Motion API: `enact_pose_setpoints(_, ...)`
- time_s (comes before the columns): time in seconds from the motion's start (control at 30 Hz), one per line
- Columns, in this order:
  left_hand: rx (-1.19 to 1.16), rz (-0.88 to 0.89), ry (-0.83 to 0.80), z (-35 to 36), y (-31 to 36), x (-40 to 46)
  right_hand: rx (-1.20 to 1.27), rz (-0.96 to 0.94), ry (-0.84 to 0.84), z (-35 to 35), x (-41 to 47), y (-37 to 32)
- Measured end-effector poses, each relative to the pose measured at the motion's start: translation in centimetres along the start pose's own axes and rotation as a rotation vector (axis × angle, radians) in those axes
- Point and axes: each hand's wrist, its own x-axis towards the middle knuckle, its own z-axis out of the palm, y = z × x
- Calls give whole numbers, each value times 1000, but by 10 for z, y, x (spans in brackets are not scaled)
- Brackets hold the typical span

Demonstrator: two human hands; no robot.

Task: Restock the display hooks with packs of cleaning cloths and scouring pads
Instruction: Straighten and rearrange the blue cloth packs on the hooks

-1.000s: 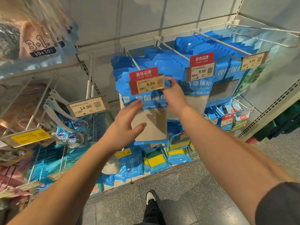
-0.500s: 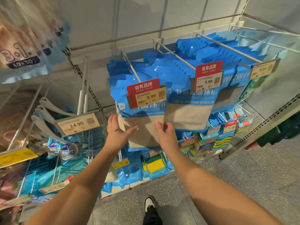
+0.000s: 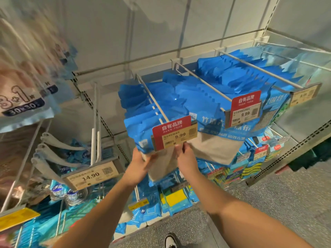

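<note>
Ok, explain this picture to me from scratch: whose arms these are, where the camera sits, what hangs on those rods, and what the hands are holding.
There is no machine here. The camera is worn on a person's head and looks forward and down, so the two bare arms are that person's own.

The left hand and right hand both touch the front pack of cleaning cloths, a blue pack with a beige cloth showing. It hangs on a white display hook behind a red 9.99 price tag. The left hand's fingers curl round the pack's left edge; the right hand's grip is unclear.

To the right a second hook carries more blue packs. To the left a 14.90 tag fronts another hook. Below hang yellow sponge packs.
</note>
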Motion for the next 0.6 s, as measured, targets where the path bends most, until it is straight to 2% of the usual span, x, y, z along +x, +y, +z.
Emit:
enact_pose_setpoints(0.07,-36,40,-39,14,7,-4,-24,-5,16,-2,7,-5)
enact_pose_setpoints(0.3,-38,32,7,6,-12,10,-52,40,43,-3,-4,-6)
enact_pose_setpoints(0.6,-4,-184,59,5,0,-31,-190,48,67,-28,-65,-1)
